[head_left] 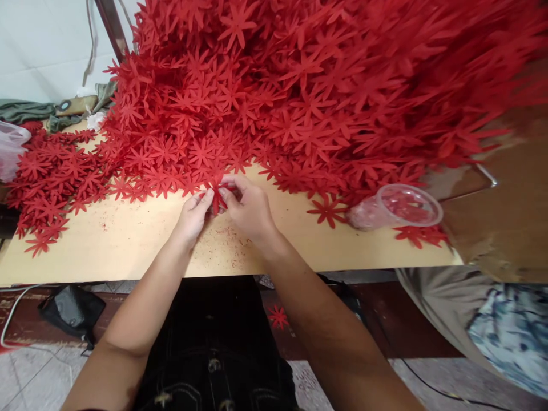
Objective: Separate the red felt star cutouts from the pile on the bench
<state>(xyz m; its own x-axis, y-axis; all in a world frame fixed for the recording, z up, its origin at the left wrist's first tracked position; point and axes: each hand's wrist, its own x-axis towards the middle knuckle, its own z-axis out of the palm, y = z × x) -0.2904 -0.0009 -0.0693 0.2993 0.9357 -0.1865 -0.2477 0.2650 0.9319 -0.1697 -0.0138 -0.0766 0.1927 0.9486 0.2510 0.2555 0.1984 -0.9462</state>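
Observation:
Between my two hands, just above the wooden table (141, 245), is a red flower-shaped cutout (217, 197) with narrow petals. My left hand (197, 214) pinches its left side between thumb and fingers. My right hand (248, 208) grips it from the right, thumb and forefinger closed on the petals. Fingers cover part of the cutout. Right behind my hands rises a large heap of the same red cutouts (231, 103). One loose cutout (327, 211) lies to the right of my right hand.
A clear plastic cup (409, 206) with red scraps lies tipped at the right. Beside it stands a brown cardboard box (505, 211). A smaller pile (64, 165), a plastic bag (11, 148) and dark cloth (25, 110) are at the left. One cutout (278, 317) lies below the table.

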